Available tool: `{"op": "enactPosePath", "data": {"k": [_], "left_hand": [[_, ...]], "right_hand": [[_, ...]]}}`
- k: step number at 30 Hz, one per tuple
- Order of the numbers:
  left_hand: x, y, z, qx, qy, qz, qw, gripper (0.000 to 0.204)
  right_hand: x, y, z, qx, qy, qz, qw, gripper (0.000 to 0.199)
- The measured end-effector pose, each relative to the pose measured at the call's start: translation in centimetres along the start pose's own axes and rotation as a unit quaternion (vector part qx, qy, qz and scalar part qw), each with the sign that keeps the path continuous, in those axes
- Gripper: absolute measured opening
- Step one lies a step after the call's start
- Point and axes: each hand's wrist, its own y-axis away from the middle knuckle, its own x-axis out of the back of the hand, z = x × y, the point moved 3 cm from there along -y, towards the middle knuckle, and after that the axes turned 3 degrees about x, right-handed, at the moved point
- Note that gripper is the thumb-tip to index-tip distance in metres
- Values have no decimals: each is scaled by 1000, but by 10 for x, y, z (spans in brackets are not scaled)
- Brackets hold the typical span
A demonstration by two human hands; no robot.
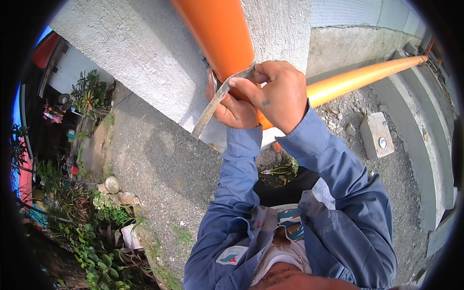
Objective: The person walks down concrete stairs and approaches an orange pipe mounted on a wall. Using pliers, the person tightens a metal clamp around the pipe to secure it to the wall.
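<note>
The flat grey metallic strip (210,110), pinched by the right hand (282,92) (left hand (238,113): grip unclear), could slip left if loosened.

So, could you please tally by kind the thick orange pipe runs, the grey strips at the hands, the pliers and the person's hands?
Thick orange pipe runs: 2 (upper pipe run, right pipe run)
Grey strip: 1
Pliers: 1
Hands: 2 (left hand, right hand)
Total: 6

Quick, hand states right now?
Left hand: fingers curled at the grey strip, partly hidden behind it; whether it grips can't be told.
Right hand: closed, holding the strip against the orange pipe.
</note>
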Motion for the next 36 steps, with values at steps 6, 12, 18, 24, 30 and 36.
{"op": "enactPosePath", "data": {"k": [6, 12, 18, 24, 30, 36], "left_hand": [[-2, 0, 9, 7, -32, 41, 999, 44], [-6, 0, 9, -6, -89, 45, 995, 47], [-3, 1, 10, -2, -22, 94, 995, 42], [4, 3, 10, 20, -55, 132, 990, 48], [7, -4, 4, 60, 31, 182, 981, 51], [1, -1, 7, -16, 2, 214, 977, 45]], "right_hand": [[3, -1, 0, -47, -30, 1, 998, 44], [8, -3, 2, -50, -27, -33, 998, 43], [7, -2, 2, -31, -42, -18, 998, 46], [5, -1, 1, -10, -7, -8, 1000, 45], [2, -1, 1, -15, -14, 29, 999, 44], [3, -3, 6, -49, -19, -26, 998, 43]]}}
